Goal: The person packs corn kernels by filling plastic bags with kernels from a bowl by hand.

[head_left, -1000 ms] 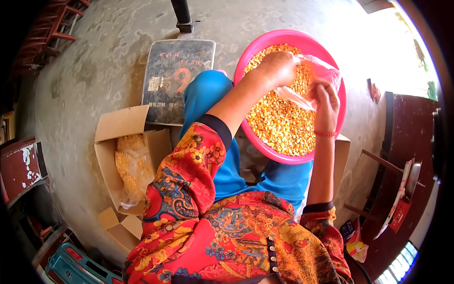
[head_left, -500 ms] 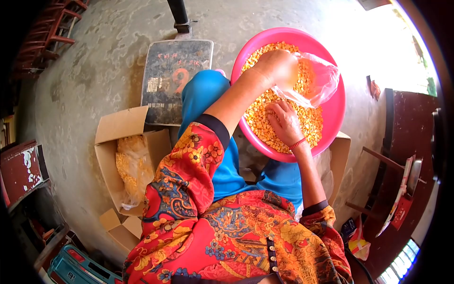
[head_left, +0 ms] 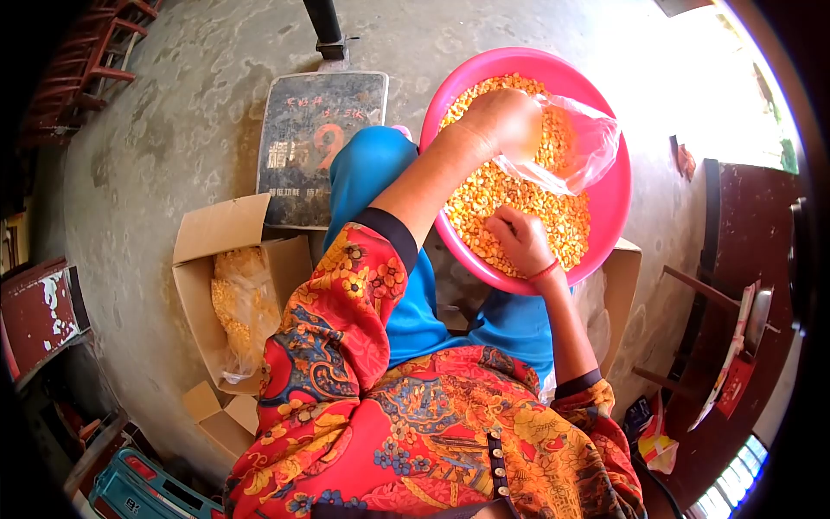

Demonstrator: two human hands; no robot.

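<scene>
From my remote seat, leftmost I have an open brown cardboard box (head_left: 220,229), its walls propping up a clear bag of yellow corn (head_left: 232,307). Next comes a dark, worn platform with a red figure on it (head_left: 294,130), lying flat on the grey concrete floor (head_left: 173,173), just beside a blue-trousered knee (head_left: 372,164).

Then my left hand (head_left: 510,125), over the round pink plastic basin (head_left: 609,212) of loose corn kernels (head_left: 484,195). Its fingers look clenched on the near edge of a thin, clear plastic bag (head_left: 596,143) — I judge this keeps the limp mouth raised and spread, above the wide basin so spills land inside (the fingertips are blurred, so the exact pinch escapes me). My right hand (head_left: 526,246) is low at the basin's near side, fingers curled closed against the kernels; I cannot tell whether any corn is inside.

Against the earliest frame, that right hand has left the bag's far side and come down to the corn. Half a second ago its fingers lay spread there — now they are drawn in, nearer the rim. The left hand and bag have hardly moved.
</scene>
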